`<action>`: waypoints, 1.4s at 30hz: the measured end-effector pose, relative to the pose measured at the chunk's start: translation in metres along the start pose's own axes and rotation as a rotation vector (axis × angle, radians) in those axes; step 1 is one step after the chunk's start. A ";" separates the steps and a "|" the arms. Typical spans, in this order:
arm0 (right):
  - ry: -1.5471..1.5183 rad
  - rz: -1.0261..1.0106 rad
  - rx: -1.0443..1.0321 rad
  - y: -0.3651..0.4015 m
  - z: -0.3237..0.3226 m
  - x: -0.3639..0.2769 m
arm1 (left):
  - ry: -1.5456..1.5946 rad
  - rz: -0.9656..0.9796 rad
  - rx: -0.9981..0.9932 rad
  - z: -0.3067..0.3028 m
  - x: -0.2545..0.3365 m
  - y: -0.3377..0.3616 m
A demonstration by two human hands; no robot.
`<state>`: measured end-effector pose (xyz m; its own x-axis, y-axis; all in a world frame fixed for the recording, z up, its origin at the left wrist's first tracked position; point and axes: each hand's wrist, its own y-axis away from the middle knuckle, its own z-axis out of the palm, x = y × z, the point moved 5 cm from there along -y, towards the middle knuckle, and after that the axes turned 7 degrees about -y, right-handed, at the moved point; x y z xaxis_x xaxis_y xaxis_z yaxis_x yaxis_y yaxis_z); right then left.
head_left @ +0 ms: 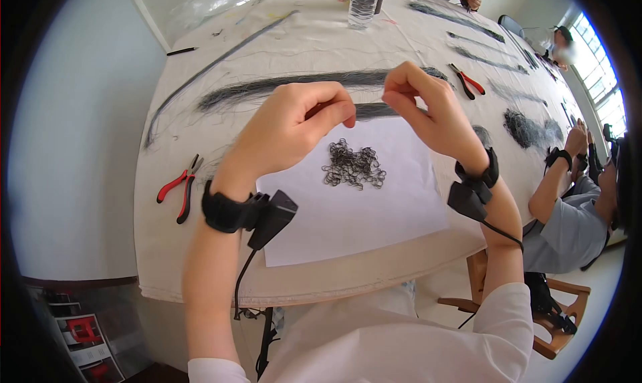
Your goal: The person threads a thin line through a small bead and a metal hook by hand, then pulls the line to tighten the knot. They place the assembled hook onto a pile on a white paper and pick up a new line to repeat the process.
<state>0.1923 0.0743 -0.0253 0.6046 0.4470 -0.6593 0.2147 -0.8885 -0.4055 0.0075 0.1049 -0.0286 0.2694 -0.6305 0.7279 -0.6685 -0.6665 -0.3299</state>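
My left hand [294,119] is raised over the far left part of a white paper sheet [348,229], its fingers curled into a pinch. To its right, a short gap away, my right hand [428,109] pinches too, fingertips pointing down. Anything between the fingers of either hand is too small to make out. Below and between the hands, a pile of small dark wire loops [353,165] lies on the sheet. Behind them a long bundle of thin grey wires [267,87] stretches across the cloth, partly hidden by my hands.
Red-handled pliers [186,188] lie left of the sheet, and another pair [467,82] at the back right. A plastic bottle [365,5] stands at the far side. More wire bundles [461,19] lie rightward. Co-workers' hands [575,142] are at the right edge.
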 end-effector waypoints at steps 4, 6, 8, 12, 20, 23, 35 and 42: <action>-0.026 -0.158 -0.106 0.022 -0.020 0.001 | 0.027 -0.022 -0.047 -0.010 0.012 0.018; -0.136 -0.216 -0.136 0.031 -0.024 0.001 | -0.005 -0.113 -0.128 -0.023 0.020 0.031; -0.214 -0.169 -0.132 0.040 -0.029 0.004 | -0.020 -0.212 -0.173 -0.029 0.019 0.047; -0.360 -0.048 -0.119 0.051 -0.037 0.023 | -0.102 -0.208 -0.101 -0.045 0.027 0.076; -0.445 0.094 -0.094 0.063 -0.044 0.066 | -0.141 -0.332 -0.159 -0.058 0.019 0.130; -0.433 0.144 -0.107 0.064 -0.047 0.078 | -0.217 -0.438 -0.350 -0.052 0.006 0.139; -0.094 0.149 -0.326 0.071 -0.016 0.048 | -0.491 -0.103 -0.121 0.018 -0.012 0.063; -0.185 -0.055 -0.353 0.074 -0.011 0.032 | -0.460 -0.023 -0.239 0.056 -0.005 0.038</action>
<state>0.2359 0.0222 -0.0700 0.4439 0.4774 -0.7583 0.5126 -0.8294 -0.2221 0.0193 0.0603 -0.0785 0.5267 -0.7623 0.3762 -0.7841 -0.6066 -0.1313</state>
